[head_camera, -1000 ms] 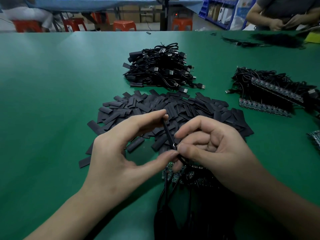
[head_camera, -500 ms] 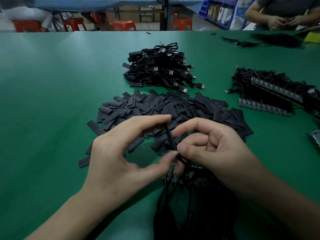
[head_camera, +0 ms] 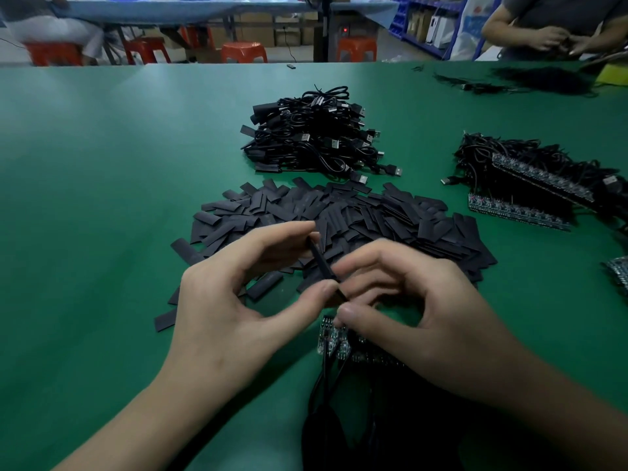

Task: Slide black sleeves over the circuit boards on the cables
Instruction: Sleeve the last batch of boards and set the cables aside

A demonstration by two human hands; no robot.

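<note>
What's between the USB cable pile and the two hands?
The heap of loose black sleeves, in the head view; left hand and right hand work at its near edge.

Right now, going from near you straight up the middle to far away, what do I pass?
cable bundle → circuit boards → held sleeve → loose sleeve pile → USB cable heap → orange stool

I logged dim, diffuse overhead light. The green table [head_camera: 102,205] carried a pale sheen near its far edge and darkened toward the near corners. Soft shadows lay beneath the left hand [head_camera: 234,311] and right hand [head_camera: 431,321]. The right hand's fingers [head_camera: 360,266] showed motion blur. The wide-angle lens stretched the frame's lower edge; background stools [head_camera: 244,52] were soft.
</note>
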